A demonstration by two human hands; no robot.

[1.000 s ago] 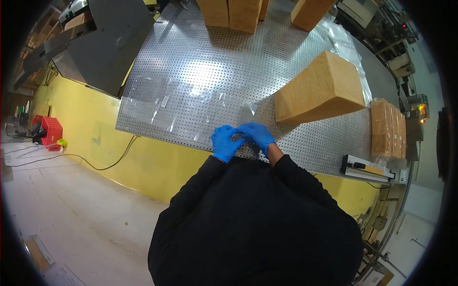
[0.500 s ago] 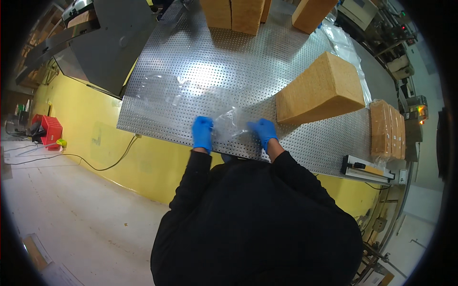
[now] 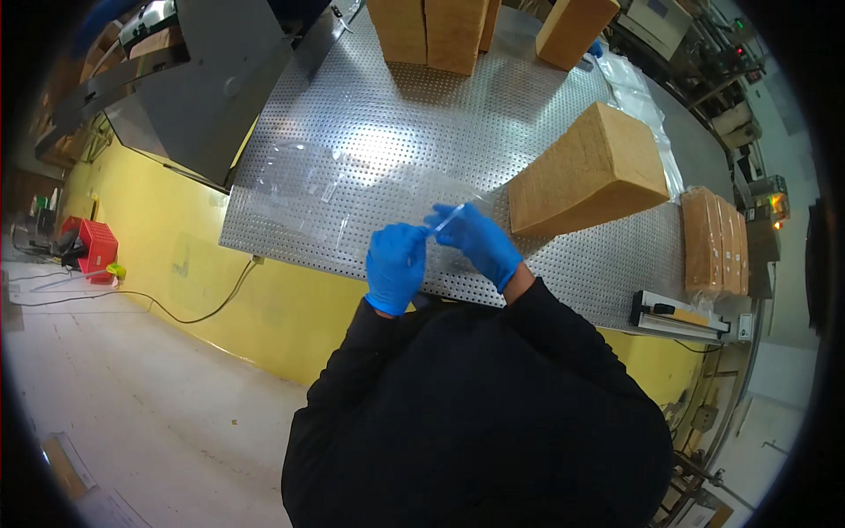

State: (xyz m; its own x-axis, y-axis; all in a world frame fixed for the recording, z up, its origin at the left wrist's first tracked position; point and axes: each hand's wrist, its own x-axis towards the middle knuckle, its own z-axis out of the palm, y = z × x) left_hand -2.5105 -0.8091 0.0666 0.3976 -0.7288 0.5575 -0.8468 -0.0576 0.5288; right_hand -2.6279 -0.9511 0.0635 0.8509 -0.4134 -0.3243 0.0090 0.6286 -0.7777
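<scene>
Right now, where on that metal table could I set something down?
The perforated metal table looks bare between the far brown blocks and the large nearer block, and again between that block and the silver bar tool. Crowded: the left, spread with clear plastic; around the left hand and right hand; and the right side, by the wrapped stack.

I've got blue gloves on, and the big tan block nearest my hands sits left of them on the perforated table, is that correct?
Wrong side: in the head view, that tan block sits on the perforated table right of your gloved left hand and right hand.
</scene>
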